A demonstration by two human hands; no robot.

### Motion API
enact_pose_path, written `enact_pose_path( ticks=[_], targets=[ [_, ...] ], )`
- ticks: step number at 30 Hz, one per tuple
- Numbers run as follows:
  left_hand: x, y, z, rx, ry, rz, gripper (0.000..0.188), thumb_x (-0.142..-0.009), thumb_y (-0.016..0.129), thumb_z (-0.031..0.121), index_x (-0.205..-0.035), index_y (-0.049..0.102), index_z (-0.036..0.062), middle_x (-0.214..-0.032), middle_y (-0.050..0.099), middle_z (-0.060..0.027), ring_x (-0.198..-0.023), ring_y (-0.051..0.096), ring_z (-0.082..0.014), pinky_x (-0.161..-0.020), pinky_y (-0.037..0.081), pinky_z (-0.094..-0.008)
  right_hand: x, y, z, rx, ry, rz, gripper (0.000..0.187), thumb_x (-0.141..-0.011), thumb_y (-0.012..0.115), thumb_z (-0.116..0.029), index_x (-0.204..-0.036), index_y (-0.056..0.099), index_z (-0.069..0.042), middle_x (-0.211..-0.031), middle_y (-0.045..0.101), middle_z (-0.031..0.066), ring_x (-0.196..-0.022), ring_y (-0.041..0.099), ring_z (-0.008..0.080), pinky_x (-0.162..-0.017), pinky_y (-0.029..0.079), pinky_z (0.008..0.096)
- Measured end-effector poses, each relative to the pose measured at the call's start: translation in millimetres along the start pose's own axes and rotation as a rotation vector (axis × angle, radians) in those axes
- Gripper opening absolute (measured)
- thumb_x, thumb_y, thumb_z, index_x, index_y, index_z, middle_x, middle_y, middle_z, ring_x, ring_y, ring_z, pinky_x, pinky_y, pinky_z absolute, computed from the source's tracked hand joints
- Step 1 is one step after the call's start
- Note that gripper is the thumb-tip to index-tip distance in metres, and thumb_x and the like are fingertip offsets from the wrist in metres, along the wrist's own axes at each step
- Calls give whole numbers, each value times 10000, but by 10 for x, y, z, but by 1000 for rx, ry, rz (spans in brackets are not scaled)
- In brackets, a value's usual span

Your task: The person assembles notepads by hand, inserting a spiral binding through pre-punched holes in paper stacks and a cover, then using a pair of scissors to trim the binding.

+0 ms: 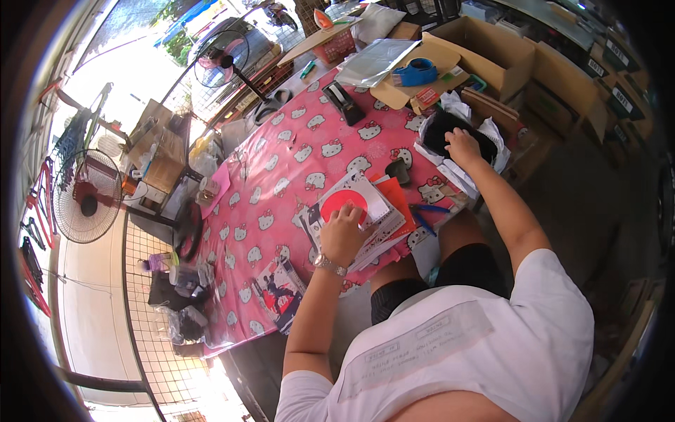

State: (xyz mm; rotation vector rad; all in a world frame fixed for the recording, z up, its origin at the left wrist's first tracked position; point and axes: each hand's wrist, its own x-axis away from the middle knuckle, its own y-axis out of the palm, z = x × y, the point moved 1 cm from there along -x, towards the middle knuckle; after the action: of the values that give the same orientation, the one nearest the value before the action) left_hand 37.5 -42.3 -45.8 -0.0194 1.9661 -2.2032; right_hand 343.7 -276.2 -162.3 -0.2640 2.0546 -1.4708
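My left hand (342, 235), with a watch at the wrist, lies on a stack of printed sheets (380, 204). Its fingers are spread over the large red circle on the top sheet. Orange-red sheets (399, 200) stick out from the stack's right side. My right hand (464, 148) reaches to the table's right edge and rests its apart fingers on a soft-looking black item (439, 130). Crumpled white paper (455, 107) surrounds that item. Whether the right fingertips pinch any of it is hard to see.
A pink patterned cloth covers the table (271, 204). Blue-handled pliers (427, 211) and a small dark dish (399, 172) lie by the stack. Beyond are a black tape dispenser (343, 104), a blue one (415, 72) and open cartons (485, 53). More printed booklets (280, 290) lie near left, a fan (88, 200) farther left.
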Motion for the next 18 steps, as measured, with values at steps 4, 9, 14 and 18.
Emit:
enact_pose_path(
  ticks=[4, 9, 14, 18],
  targets=[
    [6, 4, -66, 18, 76, -47, 418, -808, 719, 321, -1144, 635, 87, -1196, 640, -112, -1058, 627, -319, -856, 535, -420, -53, -23, 94, -222, 31, 66, 119, -867, 651, -167, -934, 633, -70, -937, 613, 153, -930, 617, 373, -787, 514, 470],
    [-101, -55, -74, 8, 136, -127, 394, -811, 717, 291, -1146, 650, 94, -1159, 663, -125, -1022, 650, -311, -870, 528, -409, -313, -298, 135, -548, 52, 298, 240, -968, 556, -241, -988, 635, -15, -941, 642, 189, -862, 636, 392, -785, 497, 445],
    [-150, -187, -298, 311, 251, -97, 317, -837, 706, 265, -1081, 701, 62, -984, 706, -165, -831, 697, -306, -769, 548, -388, 177, -749, -892, -1098, -6, -286, 164, -891, 600, -151, -1014, 661, -60, -747, 597, -2, -636, 562, 86, -569, 504, 292],
    [-171, -243, -367, 335, 188, -142, 268, -852, 679, 237, -1055, 717, 65, -915, 713, -159, -799, 692, -312, -762, 545, -405, 817, -601, -1547, -949, -68, -479, 305, -810, 611, -127, -1078, 703, -15, -987, 689, 212, -921, 685, 315, -845, 520, 397]
  ],
)
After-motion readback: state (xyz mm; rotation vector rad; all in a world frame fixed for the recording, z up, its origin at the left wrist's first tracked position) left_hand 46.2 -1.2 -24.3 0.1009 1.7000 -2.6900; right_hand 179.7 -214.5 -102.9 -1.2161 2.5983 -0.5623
